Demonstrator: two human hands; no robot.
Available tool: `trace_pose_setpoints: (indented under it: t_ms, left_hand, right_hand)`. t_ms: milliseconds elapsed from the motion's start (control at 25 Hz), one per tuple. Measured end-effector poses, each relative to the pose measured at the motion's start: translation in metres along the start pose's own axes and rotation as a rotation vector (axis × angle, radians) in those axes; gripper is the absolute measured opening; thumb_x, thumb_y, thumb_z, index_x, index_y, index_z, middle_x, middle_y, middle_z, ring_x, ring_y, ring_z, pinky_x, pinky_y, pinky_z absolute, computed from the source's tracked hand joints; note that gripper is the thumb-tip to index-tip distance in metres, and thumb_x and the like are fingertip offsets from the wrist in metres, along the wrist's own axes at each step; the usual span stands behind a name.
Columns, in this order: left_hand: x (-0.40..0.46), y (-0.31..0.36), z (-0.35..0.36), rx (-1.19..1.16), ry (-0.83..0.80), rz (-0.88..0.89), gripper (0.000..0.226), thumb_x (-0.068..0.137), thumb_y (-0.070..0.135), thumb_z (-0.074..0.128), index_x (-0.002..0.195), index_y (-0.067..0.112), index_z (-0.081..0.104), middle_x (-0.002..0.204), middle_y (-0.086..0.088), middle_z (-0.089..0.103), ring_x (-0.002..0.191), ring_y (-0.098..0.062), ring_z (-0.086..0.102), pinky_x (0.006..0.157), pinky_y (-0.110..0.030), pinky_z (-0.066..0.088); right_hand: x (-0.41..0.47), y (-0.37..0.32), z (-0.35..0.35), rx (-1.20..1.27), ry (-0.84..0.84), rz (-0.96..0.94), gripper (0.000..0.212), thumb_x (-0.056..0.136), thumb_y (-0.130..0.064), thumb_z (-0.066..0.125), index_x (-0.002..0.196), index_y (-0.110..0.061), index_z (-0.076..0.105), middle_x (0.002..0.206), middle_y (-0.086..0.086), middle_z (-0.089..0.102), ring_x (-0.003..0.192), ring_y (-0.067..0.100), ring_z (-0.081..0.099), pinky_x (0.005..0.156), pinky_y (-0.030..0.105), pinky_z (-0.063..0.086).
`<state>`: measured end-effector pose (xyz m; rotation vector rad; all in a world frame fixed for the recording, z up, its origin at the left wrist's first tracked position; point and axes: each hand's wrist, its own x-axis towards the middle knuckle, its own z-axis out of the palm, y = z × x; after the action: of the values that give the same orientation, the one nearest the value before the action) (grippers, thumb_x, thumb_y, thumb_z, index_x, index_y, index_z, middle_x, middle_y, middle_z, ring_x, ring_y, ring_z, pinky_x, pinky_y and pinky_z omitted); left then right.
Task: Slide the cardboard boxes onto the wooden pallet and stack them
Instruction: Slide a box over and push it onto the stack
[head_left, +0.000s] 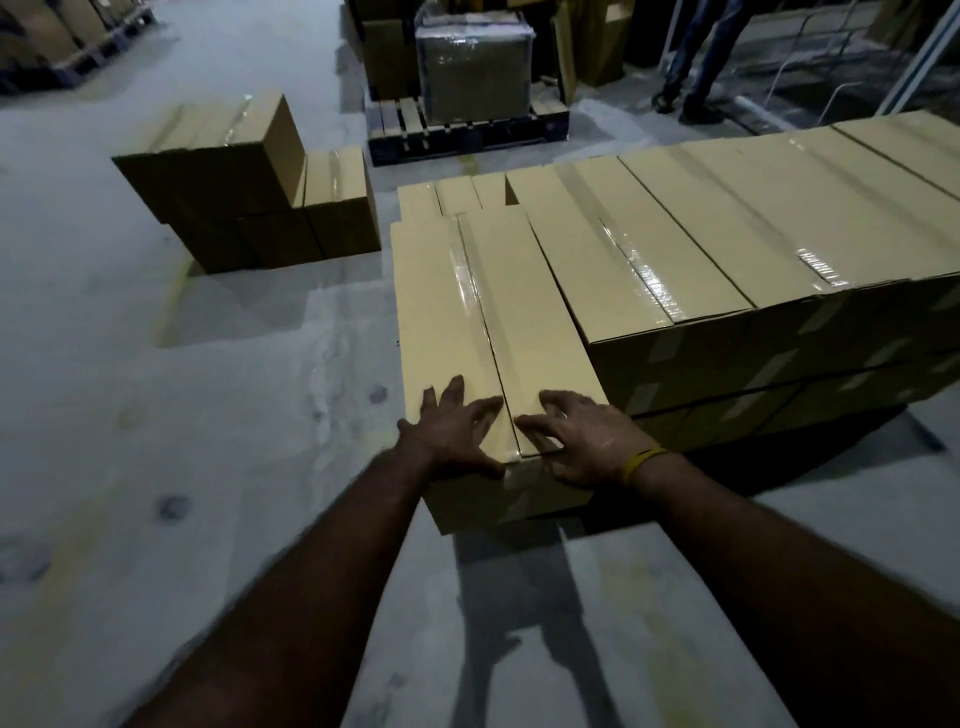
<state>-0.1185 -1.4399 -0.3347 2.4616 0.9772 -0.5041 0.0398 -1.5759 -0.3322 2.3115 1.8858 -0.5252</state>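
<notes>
Both hands are spread flat on the near end of the long cardboard box, left hand and right hand, gripping nothing. It sits tight against the stacked boxes. A skewed push could jam it there (pallet hidden underneath). Open floor lies left.

Both hands lie flat on the near end of a long cardboard box, the left hand and right hand either side of its taped seam, fingers spread. A yellow wristband circles the right wrist. The box stands beside a stacked row of boxes. Across the concrete floor stand smaller stacked boxes, a wrapped load on a pallet and a person's legs.
</notes>
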Motion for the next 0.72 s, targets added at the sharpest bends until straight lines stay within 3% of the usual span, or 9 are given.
trace_pose_setpoints:
  t_ms: [80, 160, 280, 400, 560, 720]
  left_hand:
    - [-0.011, 0.001, 0.009, 0.054, -0.002, 0.004, 0.103, 0.076, 0.038, 0.081, 0.151, 0.052, 0.011, 0.164, -0.001, -0.011, 0.149, -0.040, -0.006, 0.110, -0.068, 0.026]
    - [-0.014, -0.002, 0.012, 0.078, 0.092, 0.005, 0.097, 0.079, 0.022, 0.079, 0.151, 0.049, 0.019, 0.161, -0.003, 0.006, 0.144, -0.038, 0.014, 0.106, -0.059, 0.039]
    - [-0.007, -0.005, 0.009, 0.080, 0.248, 0.064, 0.082, 0.079, 0.018, 0.076, 0.147, 0.042, 0.036, 0.140, -0.003, 0.037, 0.124, -0.026, 0.039, 0.094, -0.046, 0.050]
    - [0.004, -0.006, -0.001, 0.054, 0.333, 0.075, 0.068, 0.085, 0.020, 0.070, 0.144, 0.040, 0.044, 0.142, -0.001, 0.041, 0.126, -0.024, 0.042, 0.092, -0.045, 0.051]
    - [0.027, -0.009, -0.019, 0.041, 0.395, 0.095, 0.066, 0.084, 0.016, 0.071, 0.143, 0.035, 0.049, 0.145, -0.005, 0.044, 0.130, -0.026, 0.042, 0.097, -0.041, 0.048]
    - [0.053, -0.020, -0.033, 0.008, 0.395, 0.097, 0.066, 0.084, 0.013, 0.070, 0.143, 0.034, 0.049, 0.151, -0.006, 0.040, 0.136, -0.026, 0.039, 0.105, -0.037, 0.041]
  right_hand:
    - [-0.005, -0.007, 0.003, -0.027, 0.095, 0.055, 0.061, 0.093, -0.033, 0.058, 0.148, -0.037, 0.031, 0.154, 0.009, 0.027, 0.137, 0.029, 0.035, 0.104, 0.048, 0.043]
    - [-0.005, -0.012, 0.007, -0.031, 0.153, 0.088, 0.056, 0.094, -0.030, 0.056, 0.145, -0.035, 0.035, 0.149, 0.009, 0.034, 0.130, 0.029, 0.041, 0.099, 0.048, 0.046]
    - [0.005, -0.004, 0.008, -0.052, 0.140, 0.120, 0.071, 0.090, -0.019, 0.063, 0.149, -0.038, 0.027, 0.150, 0.010, 0.029, 0.132, 0.030, 0.038, 0.099, 0.048, 0.047]
    - [0.018, 0.011, 0.002, -0.065, 0.193, 0.162, 0.083, 0.086, 0.000, 0.061, 0.150, -0.036, 0.023, 0.145, 0.012, 0.033, 0.126, 0.029, 0.044, 0.094, 0.043, 0.052]
    - [0.046, 0.030, -0.007, -0.057, 0.280, 0.194, 0.072, 0.084, 0.006, 0.059, 0.144, -0.028, 0.037, 0.133, 0.013, 0.042, 0.113, 0.028, 0.053, 0.083, 0.035, 0.054]
    - [0.070, 0.052, -0.013, -0.078, 0.329, 0.220, 0.072, 0.084, 0.008, 0.059, 0.144, -0.025, 0.037, 0.135, 0.013, 0.043, 0.123, 0.026, 0.046, 0.093, 0.032, 0.048]
